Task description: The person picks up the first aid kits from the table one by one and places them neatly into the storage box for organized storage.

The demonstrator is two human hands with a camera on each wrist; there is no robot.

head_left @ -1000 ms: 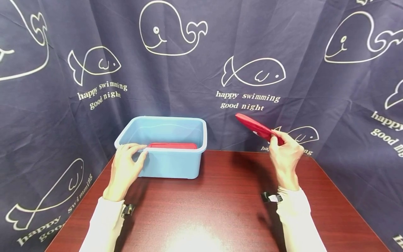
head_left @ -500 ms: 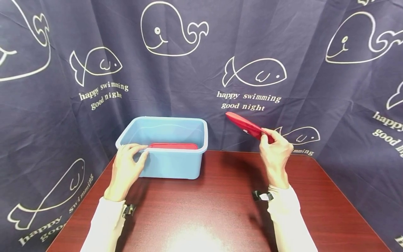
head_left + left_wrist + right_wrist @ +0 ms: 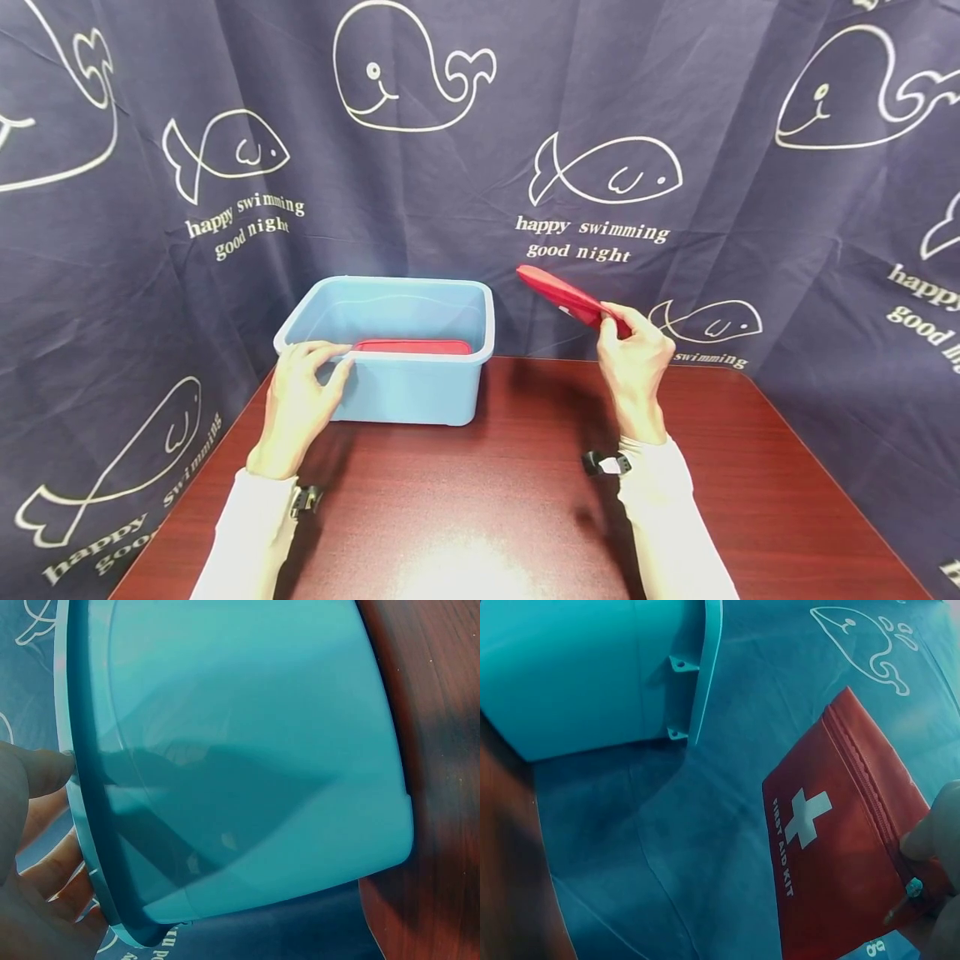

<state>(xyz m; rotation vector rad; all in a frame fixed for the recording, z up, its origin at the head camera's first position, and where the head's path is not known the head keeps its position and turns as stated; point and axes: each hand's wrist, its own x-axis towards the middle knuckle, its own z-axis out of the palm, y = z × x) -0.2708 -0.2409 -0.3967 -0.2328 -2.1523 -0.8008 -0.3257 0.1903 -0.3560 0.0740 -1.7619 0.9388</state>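
My right hand (image 3: 636, 354) pinches one edge of a red zippered first aid kit pouch (image 3: 558, 292) above the table, to the right of the bin. A white cross and lettering show on the pouch (image 3: 817, 825) in the right wrist view. At the left of the table stands a light blue plastic bin (image 3: 412, 387). My left hand (image 3: 300, 404) grips the near left part of its rim, the thumb in front of the rim in the left wrist view (image 3: 52, 769). Inside the bin lies a red flat item (image 3: 412, 347), its lower part hidden by the front wall.
The dark reddish wooden table (image 3: 480, 492) reaches back to a navy curtain (image 3: 450, 192) printed with whales and fish. The curtain hangs close behind the bin and along both sides.
My right hand has moved left with the first aid kit pouch, closer to the bin. The left hand and the bin have stayed in place.
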